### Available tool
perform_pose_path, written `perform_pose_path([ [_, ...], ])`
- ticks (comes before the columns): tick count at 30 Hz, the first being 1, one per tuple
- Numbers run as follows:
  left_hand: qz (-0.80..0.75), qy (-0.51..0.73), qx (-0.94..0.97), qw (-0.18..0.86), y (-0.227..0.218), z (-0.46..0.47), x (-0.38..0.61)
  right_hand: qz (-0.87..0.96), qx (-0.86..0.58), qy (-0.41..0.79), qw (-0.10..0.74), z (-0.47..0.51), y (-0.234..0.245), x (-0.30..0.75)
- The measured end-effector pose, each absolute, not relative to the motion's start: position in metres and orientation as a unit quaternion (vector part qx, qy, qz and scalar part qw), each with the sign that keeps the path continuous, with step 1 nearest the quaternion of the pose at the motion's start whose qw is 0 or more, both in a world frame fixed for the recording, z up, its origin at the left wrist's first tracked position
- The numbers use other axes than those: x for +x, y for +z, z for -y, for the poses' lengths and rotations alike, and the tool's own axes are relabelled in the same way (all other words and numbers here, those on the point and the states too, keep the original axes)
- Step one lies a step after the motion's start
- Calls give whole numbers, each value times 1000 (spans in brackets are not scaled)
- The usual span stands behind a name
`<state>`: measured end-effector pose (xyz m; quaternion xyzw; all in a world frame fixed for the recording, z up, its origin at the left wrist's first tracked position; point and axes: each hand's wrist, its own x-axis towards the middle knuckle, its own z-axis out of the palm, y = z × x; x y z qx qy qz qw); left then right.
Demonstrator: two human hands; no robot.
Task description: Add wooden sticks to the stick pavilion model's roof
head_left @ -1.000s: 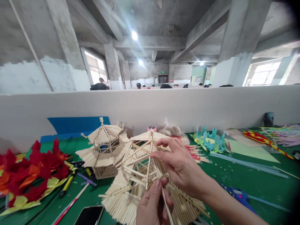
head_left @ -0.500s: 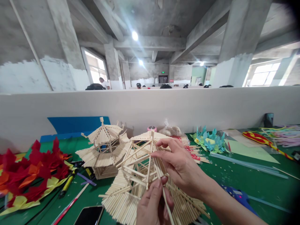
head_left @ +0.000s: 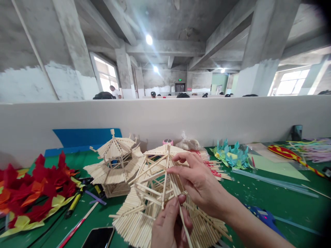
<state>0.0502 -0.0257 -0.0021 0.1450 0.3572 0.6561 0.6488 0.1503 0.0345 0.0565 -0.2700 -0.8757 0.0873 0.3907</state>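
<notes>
A pavilion model of pale wooden sticks [head_left: 137, 220] stands in front of me, its upper roof partly an open frame of bare sticks. My left hand [head_left: 167, 222] is closed low on the near side, thumb and fingers pinching a thin wooden stick [head_left: 185, 225] that slants down toward me. My right hand [head_left: 200, 181] reaches in from the right, with thumb and index finger closed at the stick's upper part near the roof peak. Its other fingers curl behind, partly hidden. A second, roofed stick pavilion [head_left: 113, 151] stands just behind to the left.
Red and orange paper foliage [head_left: 38, 189] and a phone [head_left: 98, 237] lie left on the green table [head_left: 274, 196]. To the right are a blue glue gun [head_left: 263, 217], clear glue sticks [head_left: 274, 182] and a teal paper flower [head_left: 230, 155]. A white partition [head_left: 165, 117] rises behind.
Almost nothing differs. Both hands keep the same hold on the stick, and the view has shifted very slightly.
</notes>
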Motion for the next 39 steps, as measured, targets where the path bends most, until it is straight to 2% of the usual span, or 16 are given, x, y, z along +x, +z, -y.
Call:
perform_pose_path([
  [39, -351, 665, 161, 639, -5, 25, 49, 873, -274, 84, 395, -33, 54, 149],
])
